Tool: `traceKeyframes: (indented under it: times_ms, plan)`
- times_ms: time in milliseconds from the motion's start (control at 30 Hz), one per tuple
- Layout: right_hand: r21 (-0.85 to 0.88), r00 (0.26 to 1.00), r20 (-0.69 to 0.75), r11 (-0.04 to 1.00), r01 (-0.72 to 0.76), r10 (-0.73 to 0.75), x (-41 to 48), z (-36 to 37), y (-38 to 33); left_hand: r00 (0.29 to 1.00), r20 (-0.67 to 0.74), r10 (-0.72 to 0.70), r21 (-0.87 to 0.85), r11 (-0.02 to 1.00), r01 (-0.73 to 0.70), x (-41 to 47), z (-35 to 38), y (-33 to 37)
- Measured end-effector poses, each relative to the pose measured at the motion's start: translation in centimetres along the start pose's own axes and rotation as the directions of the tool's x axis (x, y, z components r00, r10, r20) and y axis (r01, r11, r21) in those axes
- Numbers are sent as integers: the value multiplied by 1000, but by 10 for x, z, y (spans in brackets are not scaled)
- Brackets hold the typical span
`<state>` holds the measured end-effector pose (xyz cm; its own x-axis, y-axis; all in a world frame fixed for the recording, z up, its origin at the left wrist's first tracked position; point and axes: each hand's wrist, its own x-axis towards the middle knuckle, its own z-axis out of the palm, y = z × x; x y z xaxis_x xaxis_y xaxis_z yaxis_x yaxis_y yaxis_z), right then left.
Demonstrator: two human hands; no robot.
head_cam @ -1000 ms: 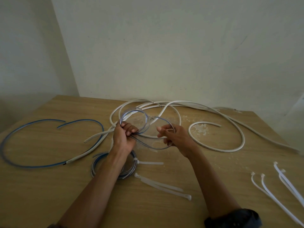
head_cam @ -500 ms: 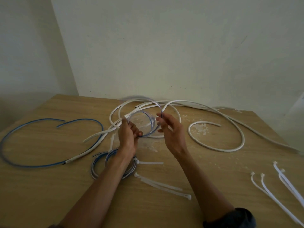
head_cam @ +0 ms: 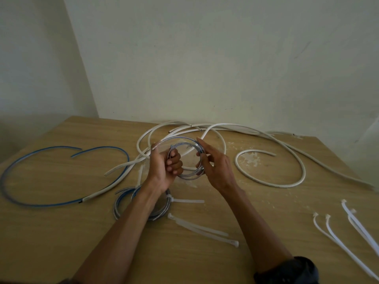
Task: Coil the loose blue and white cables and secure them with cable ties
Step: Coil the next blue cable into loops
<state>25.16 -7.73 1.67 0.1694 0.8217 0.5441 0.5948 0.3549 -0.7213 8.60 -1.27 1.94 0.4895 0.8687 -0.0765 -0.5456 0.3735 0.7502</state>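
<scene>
The coil (head_cam: 178, 138) of thin blue-and-clear cable is held clear of the bench (head_cam: 61, 242), with its opening facing the person. The left grip (head_cam: 164, 169) is on the coil's left side: its fingers are curled round the gathered turns and carry the coil. The right grip (head_cam: 217, 169) is on the coil's right rim: thumb and nearly straight fingers pinch the turns lightly. No tie is on the coil yet. Two loose ties (head_cam: 203, 229) lie flat on the bench on the person's side of the coil, between the two forearms. Their long axis runs diagonally, with the heads toward the left forearm and the tails toward the right forearm. A tied coil (head_cam: 121, 203) lies on the person's side of the coil and to its left, partly under the left forearm, its tie tail pointing right. A blue cable (head_cam: 41, 206) lies well to the left of the coil. A white cable (head_cam: 266, 184) loops to its right and behind it. Further ties (head_cam: 353, 212) lie far to the right of the coil. Judgement: winding of this coil appears nearly complete, and the next step is to fetch a tie. The left grip bears the load, so the right grip is the one free to release, and the tie tails lie on its side. Risk: the turns may spring apart when the right grip lets go.
</scene>
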Motion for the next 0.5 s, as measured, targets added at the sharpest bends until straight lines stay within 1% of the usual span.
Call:
traceKeyframes:
  times_ms: [67, 200, 267, 367, 400, 467, 500]
  plan:
    - [-20, 1000, 15, 1000, 16, -16, 1, -2, 0, 998, 47, -33, -49, 998, 35, -1, -3, 2]
    - [-6, 999, -26, 999, -34, 34, 2, -5, 1, 981, 148, -124, -103, 985, 140, -1, -5, 6]
    - [30, 994, -53, 995, -91, 93, 2, -6, 2, 977, 166, -133, -60, 988, 144, 0, -4, 6]
    - [149, 974, -78, 969, -200, 213, 3, -7, 2, 982, 160, -101, 19, 995, 99, 2, -1, 4]
    - [165, 969, -76, 962, -218, 233, 3, -7, 1, 982, 158, -104, 25, 995, 101, 2, 0, 4]
    - [125, 978, -65, 974, -191, 200, 2, -6, 0, 980, 162, -117, 45, 993, 111, 1, 2, 6]
    - [62, 987, -56, 987, -147, 151, 1, -5, -1, 981, 150, -123, 97, 989, 109, -1, 3, 5]
